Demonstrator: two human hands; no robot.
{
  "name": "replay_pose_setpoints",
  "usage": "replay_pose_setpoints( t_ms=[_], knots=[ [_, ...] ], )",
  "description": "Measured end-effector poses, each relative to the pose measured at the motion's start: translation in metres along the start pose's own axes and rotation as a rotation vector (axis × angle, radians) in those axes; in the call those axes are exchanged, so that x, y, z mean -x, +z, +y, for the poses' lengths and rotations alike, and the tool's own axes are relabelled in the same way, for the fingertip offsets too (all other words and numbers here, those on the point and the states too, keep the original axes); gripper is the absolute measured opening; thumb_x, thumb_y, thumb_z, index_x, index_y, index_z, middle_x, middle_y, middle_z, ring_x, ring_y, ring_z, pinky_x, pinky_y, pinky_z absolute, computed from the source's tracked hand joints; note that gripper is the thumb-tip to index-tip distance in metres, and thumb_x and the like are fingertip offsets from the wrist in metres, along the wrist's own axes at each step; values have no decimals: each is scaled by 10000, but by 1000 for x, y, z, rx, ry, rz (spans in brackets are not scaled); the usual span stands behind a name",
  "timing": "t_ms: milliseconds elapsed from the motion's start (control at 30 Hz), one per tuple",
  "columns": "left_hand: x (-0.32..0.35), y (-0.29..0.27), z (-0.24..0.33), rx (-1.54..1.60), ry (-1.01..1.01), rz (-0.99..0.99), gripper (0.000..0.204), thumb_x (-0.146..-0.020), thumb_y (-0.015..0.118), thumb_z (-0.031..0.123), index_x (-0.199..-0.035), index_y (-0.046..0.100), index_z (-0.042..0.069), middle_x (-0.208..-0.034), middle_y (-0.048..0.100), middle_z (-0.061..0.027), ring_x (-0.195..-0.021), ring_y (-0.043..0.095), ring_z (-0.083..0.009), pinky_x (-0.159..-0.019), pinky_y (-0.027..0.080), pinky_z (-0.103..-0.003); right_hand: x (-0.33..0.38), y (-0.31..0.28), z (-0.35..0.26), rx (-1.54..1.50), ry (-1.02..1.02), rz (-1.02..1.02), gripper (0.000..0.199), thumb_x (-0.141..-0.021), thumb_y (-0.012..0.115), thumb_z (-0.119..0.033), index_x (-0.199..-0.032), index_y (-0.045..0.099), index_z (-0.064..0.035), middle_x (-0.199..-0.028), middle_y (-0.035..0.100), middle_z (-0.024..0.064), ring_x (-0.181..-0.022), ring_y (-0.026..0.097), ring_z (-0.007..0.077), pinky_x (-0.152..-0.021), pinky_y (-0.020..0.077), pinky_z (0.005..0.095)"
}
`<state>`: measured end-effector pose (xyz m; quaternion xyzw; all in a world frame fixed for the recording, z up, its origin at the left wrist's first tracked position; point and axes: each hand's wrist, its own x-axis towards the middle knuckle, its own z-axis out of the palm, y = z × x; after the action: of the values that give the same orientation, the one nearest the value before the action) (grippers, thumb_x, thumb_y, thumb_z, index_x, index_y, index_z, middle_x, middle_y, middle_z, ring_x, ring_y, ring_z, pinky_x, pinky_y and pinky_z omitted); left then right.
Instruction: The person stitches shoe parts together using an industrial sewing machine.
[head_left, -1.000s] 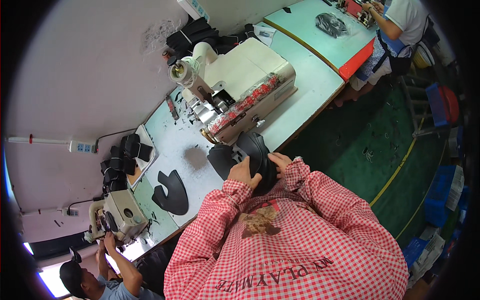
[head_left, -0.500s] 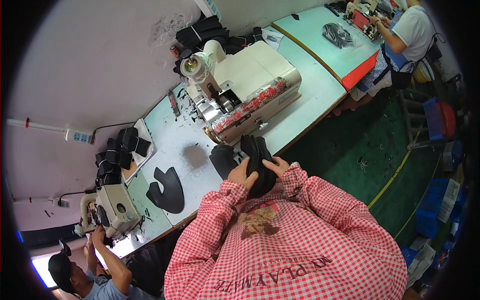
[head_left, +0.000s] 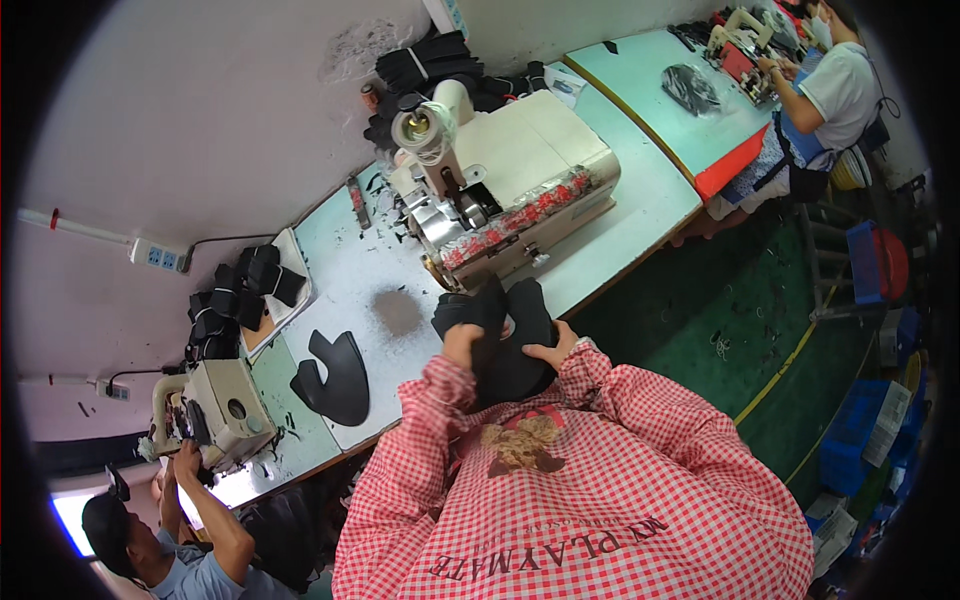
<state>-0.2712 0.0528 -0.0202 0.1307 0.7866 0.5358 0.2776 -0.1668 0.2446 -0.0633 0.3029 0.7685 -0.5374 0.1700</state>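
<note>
- Grasping the curved black pieces (head_left: 525, 372) from both sides, the left hand (head_left: 461, 345) held their left part and the right hand (head_left: 556, 350) their right edge, thumb on top
- They were at the near edge of the worktop (head_left: 345, 270), before the cream sewing machine (head_left: 530, 140)
- Probably light, bendable and hardly fragile, perhaps slightly slippery when layered; the broad outer curves seemed best to hold
- Surfaces looked matt, smooth, foam-like; a notched black panel (head_left: 345, 388) lay flat leftward

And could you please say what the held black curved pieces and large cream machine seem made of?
Black curved pieces: perhaps foam or rubbery sheet, matte, judging by dull, even surfaces. Large cream boxy machine: probably painted metal, satin; smooth, with silvery parts.
</note>
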Motion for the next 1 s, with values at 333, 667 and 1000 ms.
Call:
replay_pose_setpoints(
  t_ms=[333,667,1000],
  knots=[
    [53,-147,95,1265,-155,-57,619,-781,397,314,-1224,430,-117,-1128,566,-218,-1026,560,-313,-971,393,-392,-11,-2,27,-148,1,19,1010,-576,808,-464,-1274,355,107,-1169,527,268,-1075,549,314,-912,453,384],
    [-6,41,-5,283,-149,37,341,-839,561,279,-955,626,-35,-833,657,-85,-733,614,-193,-708,485,-297,-29,17,40,-139,-35,130,847,-614,766,-463,-1209,463,58,-1088,595,213,-1014,586,311,-884,462,367],
    [12,63,21,-481,241,60,658,-688,671,379,-1187,508,-17,-1020,600,-193,-988,570,-320,-875,444,-385,-24,9,37,-14,-7,29,664,-754,643,-373,-1239,455,41,-1129,578,203,-1058,562,288,-903,448,349]
  ],
)
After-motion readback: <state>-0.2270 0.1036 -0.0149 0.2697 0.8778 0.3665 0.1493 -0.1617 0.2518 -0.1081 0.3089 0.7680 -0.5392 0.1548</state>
